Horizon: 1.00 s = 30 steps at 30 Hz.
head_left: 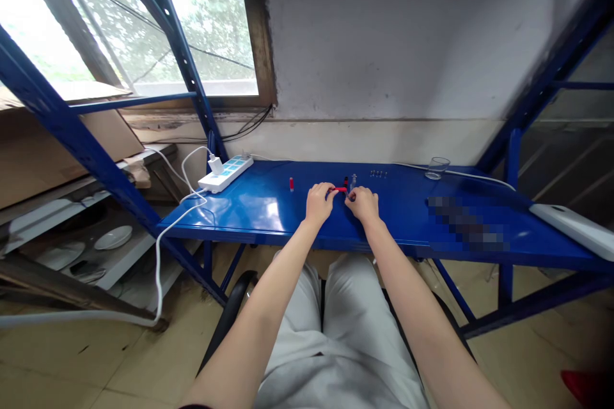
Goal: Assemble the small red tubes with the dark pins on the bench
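Over the middle of the blue table (259,195), my left hand (318,202) pinches a slim red stick-like piece (339,189) that points toward the right. My right hand (363,204) is closed at the other end of it, its fingertips around a small part too tiny to name. Just behind my right fingers stand a small dark-and-red piece (346,181) and a small clear piece (354,177). A short red cylinder (291,184) with a pale base stands upright left of my hands. Several tiny metallic pieces (378,174) lie in rows farther back.
A white power strip (226,174) with a plug and cable lies at the table's left end. A clear glass (437,169) stands back right, near a white cable. A blurred-out object (465,223) and a white device (575,227) lie at right. Blue posts rise at both sides.
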{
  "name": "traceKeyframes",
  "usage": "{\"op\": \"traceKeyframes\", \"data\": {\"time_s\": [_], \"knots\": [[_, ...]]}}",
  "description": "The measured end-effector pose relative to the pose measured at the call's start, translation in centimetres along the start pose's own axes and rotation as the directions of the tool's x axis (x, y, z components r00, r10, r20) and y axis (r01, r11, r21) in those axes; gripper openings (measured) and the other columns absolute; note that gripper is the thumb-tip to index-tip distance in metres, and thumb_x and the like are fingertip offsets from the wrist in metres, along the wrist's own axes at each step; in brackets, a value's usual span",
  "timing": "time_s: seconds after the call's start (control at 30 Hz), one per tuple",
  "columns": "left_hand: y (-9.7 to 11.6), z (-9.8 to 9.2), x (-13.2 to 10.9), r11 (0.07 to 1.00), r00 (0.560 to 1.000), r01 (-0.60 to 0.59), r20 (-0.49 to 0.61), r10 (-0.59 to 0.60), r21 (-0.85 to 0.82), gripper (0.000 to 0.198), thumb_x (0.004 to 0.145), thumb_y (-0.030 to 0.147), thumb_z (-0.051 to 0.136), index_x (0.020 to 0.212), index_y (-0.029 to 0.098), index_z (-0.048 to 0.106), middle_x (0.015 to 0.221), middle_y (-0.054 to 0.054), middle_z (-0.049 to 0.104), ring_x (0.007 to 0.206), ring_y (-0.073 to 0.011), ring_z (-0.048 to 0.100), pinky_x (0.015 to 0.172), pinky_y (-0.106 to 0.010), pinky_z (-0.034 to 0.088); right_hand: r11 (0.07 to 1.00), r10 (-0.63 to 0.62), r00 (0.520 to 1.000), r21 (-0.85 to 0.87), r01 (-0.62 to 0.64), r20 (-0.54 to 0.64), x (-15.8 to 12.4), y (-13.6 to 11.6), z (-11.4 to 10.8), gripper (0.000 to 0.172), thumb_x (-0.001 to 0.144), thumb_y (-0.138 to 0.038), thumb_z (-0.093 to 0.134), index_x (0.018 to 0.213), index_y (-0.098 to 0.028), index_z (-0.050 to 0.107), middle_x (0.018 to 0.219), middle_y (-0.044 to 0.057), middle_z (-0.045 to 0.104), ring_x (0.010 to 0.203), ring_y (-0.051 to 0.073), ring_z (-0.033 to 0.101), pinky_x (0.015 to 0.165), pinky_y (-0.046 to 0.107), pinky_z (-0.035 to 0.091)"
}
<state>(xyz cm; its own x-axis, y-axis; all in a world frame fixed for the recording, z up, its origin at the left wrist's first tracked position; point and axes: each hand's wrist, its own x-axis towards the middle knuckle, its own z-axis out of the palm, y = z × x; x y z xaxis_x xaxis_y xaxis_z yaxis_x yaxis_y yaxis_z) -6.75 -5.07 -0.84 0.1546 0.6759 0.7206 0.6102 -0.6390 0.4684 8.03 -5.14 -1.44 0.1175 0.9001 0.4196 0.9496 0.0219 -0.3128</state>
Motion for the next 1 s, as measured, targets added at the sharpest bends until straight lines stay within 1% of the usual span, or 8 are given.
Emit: {"op": "traceKeyframes", "data": {"time_s": [0.1, 0.3, 0.4, 0.6, 0.73, 0.87, 0.93, 1.0], "knots": [[-0.2, 0.1, 0.0, 1.000, 0.999, 0.010, -0.031, -0.010, -0.014, 0.014, 0.086, 0.027, 0.047, 0.087, 0.018, 0.057, 0.086, -0.004, 0.063, 0.081, -0.0159, 0.055, 0.075, -0.030, 0.041, 0.997, -0.072, 0.997, -0.011, 0.072, -0.005, 0.0, -0.2, 0.0, 0.008, 0.074, -0.024, 0.050, 0.071, -0.018, 0.055, 0.084, 0.005, 0.059, 0.085, 0.020, 0.051, 0.073, 0.033, 0.031], [-0.3, -0.1, -0.1, 0.997, 0.995, 0.070, -0.070, -0.072, -0.029, 0.011, 0.085, 0.024, 0.047, 0.086, 0.018, 0.056, 0.086, -0.004, 0.063, 0.080, -0.0162, 0.054, 0.075, -0.031, 0.042, 0.999, -0.023, 0.999, 0.027, 0.024, -0.036, 0.0, -0.2, -0.1, 0.009, 0.074, -0.024, 0.049, 0.068, -0.019, 0.052, 0.082, 0.004, 0.058, 0.080, 0.018, 0.051, 0.069, 0.031, 0.030], [-0.4, -0.1, 0.0, 0.995, 0.993, 0.097, -0.067, -0.099, -0.031, 0.011, 0.085, 0.024, 0.048, 0.087, 0.019, 0.057, 0.087, -0.004, 0.063, 0.081, -0.0165, 0.055, 0.076, -0.031, 0.043, 0.998, -0.061, 0.998, 0.027, 0.062, -0.028, 0.0, -0.3, -0.2, 0.008, 0.073, -0.024, 0.049, 0.068, -0.019, 0.051, 0.081, 0.004, 0.057, 0.080, 0.018, 0.051, 0.069, 0.030, 0.030], [-0.5, -0.1, -0.1, 0.996, 0.994, 0.089, -0.068, -0.090, -0.020, 0.016, 0.086, 0.026, 0.045, 0.091, 0.018, 0.058, 0.089, -0.005, 0.063, 0.082, -0.0165, 0.055, 0.077, -0.031, 0.044, 0.994, -0.106, 0.994, -0.011, 0.106, -0.006, -0.1, -0.7, -0.3, 0.007, 0.073, -0.022, 0.049, 0.067, -0.019, 0.050, 0.081, 0.005, 0.058, 0.079, 0.019, 0.051, 0.069, 0.031, 0.029], [0.0, -0.3, -0.2, 1.000, 0.999, 0.018, -0.035, -0.018, 0.011, 0.026, 0.089, 0.028, 0.038, 0.104, 0.019, 0.058, 0.099, -0.007, 0.063, 0.091, -0.0173, 0.055, 0.083, -0.033, 0.043, 0.993, -0.120, 0.993, -0.020, 0.120, 0.001, -0.2, -0.7, -0.4, 0.008, 0.073, -0.021, 0.048, 0.066, -0.019, 0.049, 0.080, 0.005, 0.058, 0.079, 0.019, 0.051, 0.068, 0.030, 0.029], [0.7, -0.5, -0.3, 0.994, 0.993, -0.105, 0.061, 0.102, 0.043, 0.037, 0.091, 0.028, 0.032, 0.123, 0.022, 0.049, 0.111, -0.008, 0.060, 0.100, -0.0181, 0.054, 0.089, -0.035, 0.041, 0.993, -0.119, 0.993, 0.010, 0.120, -0.019, -0.3, -0.7, -0.4, 0.009, 0.074, -0.024, 0.048, 0.066, -0.018, 0.048, 0.078, 0.004, 0.057, 0.076, 0.018, 0.051, 0.066, 0.029, 0.028], [0.8, -0.5, -0.3, 0.989, 0.985, -0.142, 0.104, 0.137, 0.050, 0.041, 0.091, 0.028, 0.031, 0.130, 0.022, 0.042, 0.109, -0.008, 0.061, 0.097, -0.0178, 0.054, 0.089, -0.035, 0.041, 0.993, -0.110, 0.993, 0.035, 0.111, -0.045, -0.3, -0.6, -0.4, 0.010, 0.074, -0.026, 0.048, 0.066, -0.019, 0.048, 0.077, 0.004, 0.057, 0.075, 0.017, 0.051, 0.064, 0.028, 0.028], [0.8, -0.4, -0.4, 0.984, 0.978, -0.166, 0.138, 0.157, 0.059, 0.042, 0.090, 0.027, 0.032, 0.131, 0.021, 0.041, 0.104, -0.007, 0.062, 0.094, -0.0176, 0.054, 0.088, -0.034, 0.042, 0.992, -0.097, 0.993, 0.068, 0.102, -0.068, -0.2, -0.6, -0.3, 0.012, 0.074, -0.027, 0.049, 0.066, -0.019, 0.048, 0.077, 0.003, 0.056, 0.073, 0.016, 0.051, 0.062, 0.027, 0.028]]}}
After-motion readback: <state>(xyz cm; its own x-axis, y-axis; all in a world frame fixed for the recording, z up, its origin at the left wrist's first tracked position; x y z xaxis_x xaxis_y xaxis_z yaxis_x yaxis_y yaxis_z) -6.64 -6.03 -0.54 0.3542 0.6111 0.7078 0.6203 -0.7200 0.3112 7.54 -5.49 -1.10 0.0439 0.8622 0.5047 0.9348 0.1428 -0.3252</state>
